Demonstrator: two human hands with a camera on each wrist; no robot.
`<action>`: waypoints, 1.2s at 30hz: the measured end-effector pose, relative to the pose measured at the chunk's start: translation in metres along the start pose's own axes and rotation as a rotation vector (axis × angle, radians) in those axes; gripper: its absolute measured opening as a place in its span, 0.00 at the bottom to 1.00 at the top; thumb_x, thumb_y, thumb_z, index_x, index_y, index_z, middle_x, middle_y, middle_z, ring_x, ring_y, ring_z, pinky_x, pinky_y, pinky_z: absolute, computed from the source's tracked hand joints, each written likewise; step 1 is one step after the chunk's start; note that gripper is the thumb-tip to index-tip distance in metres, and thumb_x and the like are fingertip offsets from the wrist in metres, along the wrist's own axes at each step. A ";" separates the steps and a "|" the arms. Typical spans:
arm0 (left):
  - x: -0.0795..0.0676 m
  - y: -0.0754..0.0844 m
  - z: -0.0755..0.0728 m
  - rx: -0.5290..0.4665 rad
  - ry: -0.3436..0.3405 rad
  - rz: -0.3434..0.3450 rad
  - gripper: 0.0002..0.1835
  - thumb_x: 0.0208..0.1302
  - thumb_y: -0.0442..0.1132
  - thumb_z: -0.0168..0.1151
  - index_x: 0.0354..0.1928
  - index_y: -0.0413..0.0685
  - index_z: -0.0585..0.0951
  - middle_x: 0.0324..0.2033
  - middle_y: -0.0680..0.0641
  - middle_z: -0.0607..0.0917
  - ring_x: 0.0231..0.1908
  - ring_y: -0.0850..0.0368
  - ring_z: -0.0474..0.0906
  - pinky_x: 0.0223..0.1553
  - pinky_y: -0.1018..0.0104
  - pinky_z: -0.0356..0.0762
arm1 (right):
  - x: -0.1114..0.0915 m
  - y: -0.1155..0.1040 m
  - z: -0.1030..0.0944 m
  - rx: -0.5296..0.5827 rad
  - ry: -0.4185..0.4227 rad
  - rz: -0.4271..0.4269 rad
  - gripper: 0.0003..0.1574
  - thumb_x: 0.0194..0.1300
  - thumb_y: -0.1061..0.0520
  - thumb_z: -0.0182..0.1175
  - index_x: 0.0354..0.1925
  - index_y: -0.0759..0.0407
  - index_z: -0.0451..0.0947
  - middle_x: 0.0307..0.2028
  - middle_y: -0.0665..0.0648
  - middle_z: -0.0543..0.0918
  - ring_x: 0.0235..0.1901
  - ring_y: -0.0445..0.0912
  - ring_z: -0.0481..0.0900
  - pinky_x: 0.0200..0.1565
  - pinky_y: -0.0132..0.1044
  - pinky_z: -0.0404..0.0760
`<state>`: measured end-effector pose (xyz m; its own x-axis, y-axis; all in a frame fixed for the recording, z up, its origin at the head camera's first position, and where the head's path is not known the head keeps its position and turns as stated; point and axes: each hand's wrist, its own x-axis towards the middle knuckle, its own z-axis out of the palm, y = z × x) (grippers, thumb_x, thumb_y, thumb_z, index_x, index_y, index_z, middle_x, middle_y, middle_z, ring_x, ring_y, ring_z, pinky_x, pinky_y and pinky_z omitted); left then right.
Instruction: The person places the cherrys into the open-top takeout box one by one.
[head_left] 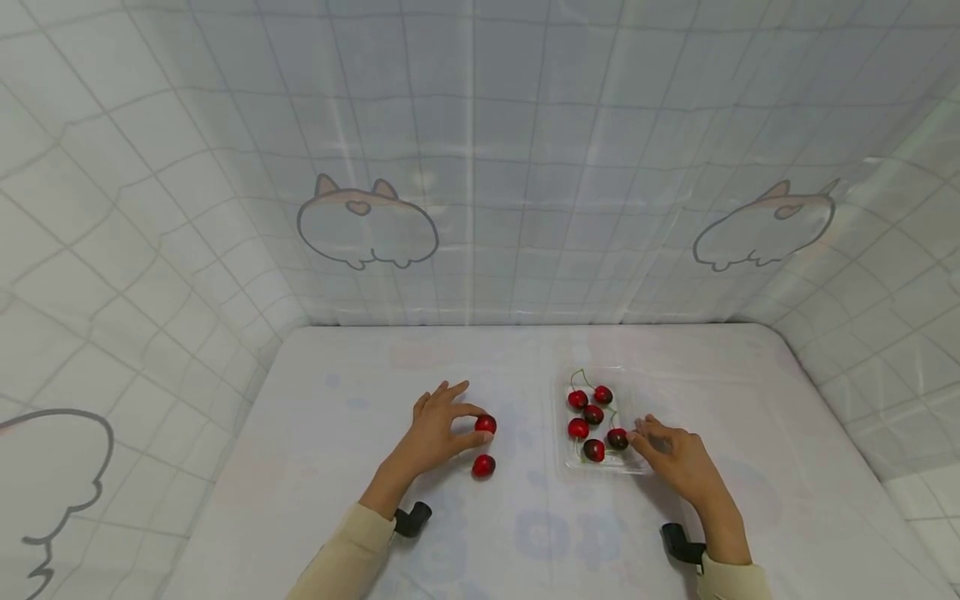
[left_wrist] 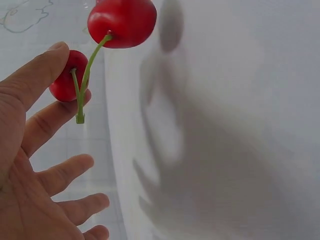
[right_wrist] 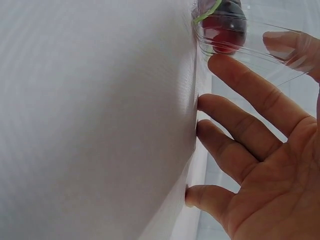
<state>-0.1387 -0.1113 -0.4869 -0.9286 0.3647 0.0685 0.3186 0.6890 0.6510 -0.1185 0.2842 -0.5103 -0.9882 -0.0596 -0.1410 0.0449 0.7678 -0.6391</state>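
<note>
My left hand (head_left: 435, 429) pinches a red cherry (head_left: 485, 424) between thumb and index finger, its other fingers spread. In the left wrist view a green stem (left_wrist: 82, 97) joins that cherry to a second one (left_wrist: 122, 22), seen near the wrist side in the head view. My right hand (head_left: 675, 458) grips the right wall of a clear plastic tray (head_left: 566, 462); its thumb (right_wrist: 292, 47) shows through the plastic and the index finger lies outside. Inside the tray lie several dark red cherries (head_left: 593, 415) with green stems.
A pale cloth (head_left: 360, 358) with faint prints covers the table. Tiled-pattern curtains (head_left: 510, 242) with cartoon drawings stand behind it and on both sides. Each wrist bears a small black mount (head_left: 412, 519).
</note>
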 end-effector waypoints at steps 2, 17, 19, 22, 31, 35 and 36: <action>0.002 0.003 -0.001 0.004 0.003 0.013 0.18 0.61 0.55 0.72 0.49 0.56 0.88 0.71 0.37 0.68 0.73 0.29 0.51 0.68 0.31 0.39 | 0.000 0.000 0.000 0.005 0.001 0.001 0.40 0.72 0.35 0.58 0.62 0.67 0.78 0.66 0.70 0.71 0.68 0.71 0.63 0.64 0.69 0.60; 0.033 0.035 -0.003 0.083 -0.027 0.027 0.21 0.60 0.57 0.72 0.52 0.57 0.88 0.73 0.40 0.66 0.75 0.35 0.48 0.69 0.31 0.41 | 0.000 0.001 0.001 -0.001 0.013 0.000 0.39 0.72 0.37 0.58 0.62 0.68 0.78 0.65 0.70 0.72 0.67 0.70 0.64 0.64 0.68 0.61; 0.038 0.041 -0.002 0.087 -0.033 0.033 0.21 0.60 0.58 0.72 0.52 0.58 0.88 0.73 0.41 0.65 0.75 0.36 0.47 0.69 0.31 0.41 | 0.000 0.000 0.001 -0.003 0.014 0.001 0.39 0.72 0.36 0.58 0.62 0.68 0.78 0.65 0.70 0.72 0.67 0.70 0.64 0.64 0.68 0.61; 0.044 0.050 0.001 0.086 -0.040 0.063 0.21 0.61 0.58 0.71 0.52 0.58 0.88 0.73 0.41 0.65 0.75 0.36 0.47 0.69 0.31 0.41 | 0.001 0.000 0.002 -0.002 0.016 0.006 0.40 0.72 0.35 0.58 0.62 0.67 0.78 0.66 0.70 0.71 0.67 0.70 0.64 0.64 0.68 0.61; 0.062 0.076 0.022 0.038 -0.057 0.146 0.19 0.61 0.58 0.71 0.51 0.60 0.88 0.73 0.42 0.65 0.76 0.38 0.47 0.71 0.36 0.39 | 0.000 0.001 0.002 0.004 0.030 -0.006 0.39 0.71 0.35 0.58 0.60 0.66 0.80 0.65 0.70 0.72 0.67 0.70 0.65 0.65 0.68 0.60; 0.070 0.088 0.033 0.041 -0.068 0.182 0.20 0.61 0.59 0.71 0.51 0.60 0.88 0.73 0.44 0.66 0.76 0.40 0.47 0.71 0.36 0.40 | 0.000 0.000 0.003 0.009 0.031 -0.012 0.38 0.71 0.35 0.58 0.60 0.66 0.80 0.65 0.70 0.73 0.67 0.69 0.65 0.65 0.67 0.61; 0.072 0.091 0.036 0.045 -0.069 0.189 0.20 0.61 0.60 0.70 0.51 0.60 0.88 0.73 0.45 0.66 0.76 0.40 0.47 0.71 0.36 0.41 | -0.001 0.000 0.003 0.009 0.029 -0.019 0.39 0.72 0.35 0.58 0.60 0.66 0.80 0.65 0.70 0.72 0.67 0.69 0.65 0.64 0.68 0.61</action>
<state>-0.1697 0.0003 -0.4494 -0.8368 0.5309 0.1338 0.4957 0.6308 0.5969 -0.1174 0.2826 -0.5124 -0.9927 -0.0559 -0.1068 0.0269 0.7611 -0.6481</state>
